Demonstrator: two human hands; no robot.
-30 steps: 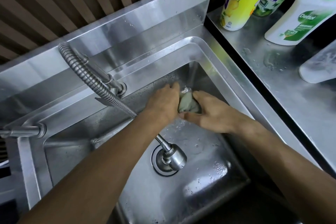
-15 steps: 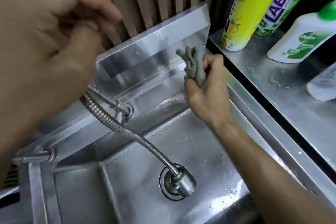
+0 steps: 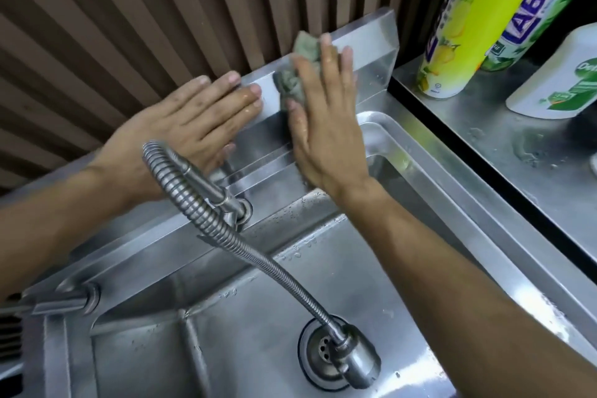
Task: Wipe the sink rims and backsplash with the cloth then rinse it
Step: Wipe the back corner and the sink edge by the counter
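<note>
- The right hand (image 3: 323,113) lies flat on the cloth (image 3: 298,69), its fingers (image 3: 329,58) straight and close together, pressing the cloth against the steel backsplash (image 3: 371,39).
- The grey-green cloth is bunched; its long axis runs from the lower left by the thumb up to the right, where one end pokes out above the fingertips at the top edge of the backsplash.
- The left hand (image 3: 193,116) rests open on the backsplash just left of the cloth, fingers straight and slightly spread, holding nothing.
- The two hands are close but do not touch.
- A ribbed flexible faucet hose (image 3: 226,229) arcs from the back rim down into the sink (image 3: 258,317), its spray head (image 3: 358,362) hanging over the drain (image 3: 319,352).
- On the wet steel table (image 3: 517,145) to the right stand a yellow bottle (image 3: 465,22), a green-labelled bottle (image 3: 542,10) and a white bottle (image 3: 562,81).
- A brown slatted wall (image 3: 161,10) rises behind the backsplash.
</note>
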